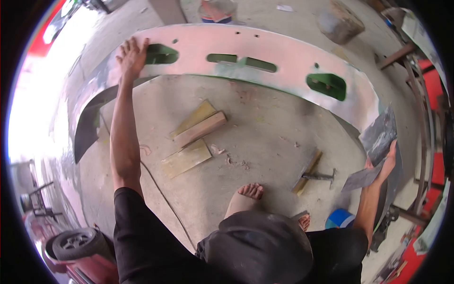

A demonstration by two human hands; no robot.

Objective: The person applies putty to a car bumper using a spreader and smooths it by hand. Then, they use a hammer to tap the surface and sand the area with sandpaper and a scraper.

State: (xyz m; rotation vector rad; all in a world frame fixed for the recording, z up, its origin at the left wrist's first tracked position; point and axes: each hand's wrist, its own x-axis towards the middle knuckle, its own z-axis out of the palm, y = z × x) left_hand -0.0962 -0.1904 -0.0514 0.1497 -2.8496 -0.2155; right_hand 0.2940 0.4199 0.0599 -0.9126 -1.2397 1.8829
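A long curved panel (283, 52), pink with green edges and several cut-outs, arches across the view. My left hand (132, 57) lies on its upper left part, beside a green-edged opening, with the fingers spread. At the panel's right end my right hand (388, 163) is closed round a flat grey plate (363, 177). A second dark, smeared plate (379, 135) is just above that hand, against the panel's end. How the fingers hold the two plates is partly hidden.
Wooden pieces (201, 128) and scraps lie on the concrete floor (189, 94). A hammer (319, 177) rests at right, near a blue can (339, 218). A cable (165, 201) runs at left. Beyond the panel are a bucket (217, 10) and a rock-like block (339, 22).
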